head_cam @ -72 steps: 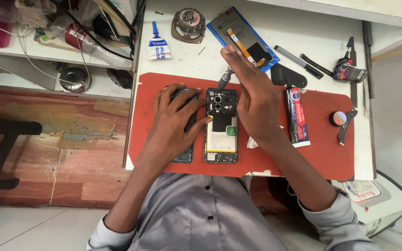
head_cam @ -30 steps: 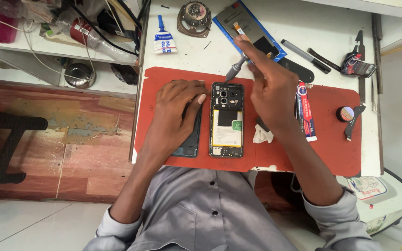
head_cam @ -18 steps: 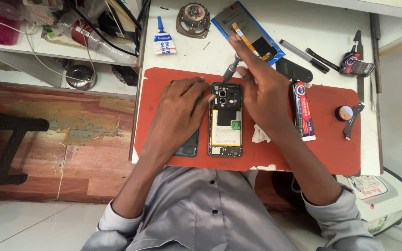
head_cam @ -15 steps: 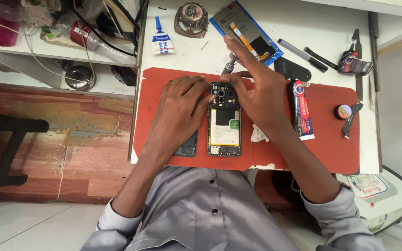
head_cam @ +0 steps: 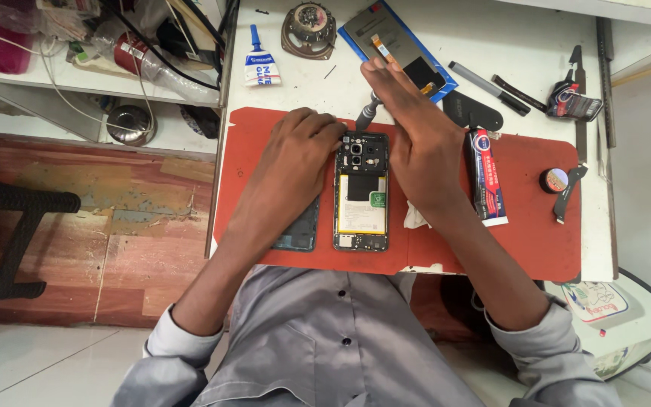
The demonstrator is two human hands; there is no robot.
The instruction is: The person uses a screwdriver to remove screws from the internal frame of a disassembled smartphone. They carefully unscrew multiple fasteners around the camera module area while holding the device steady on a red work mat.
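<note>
Now my left hand (head_cam: 295, 154) presses the opened phone (head_cam: 361, 192) steady; my right hand (head_cam: 416, 143) pinches the screwdriver (head_cam: 365, 117) over its top.

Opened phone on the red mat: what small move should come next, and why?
Probably turn the screwdriver in place. Its tip meets the top edge of the opened phone, the right hand grips it, and the left hand braces the phone's upper left corner on the red mat.
</note>
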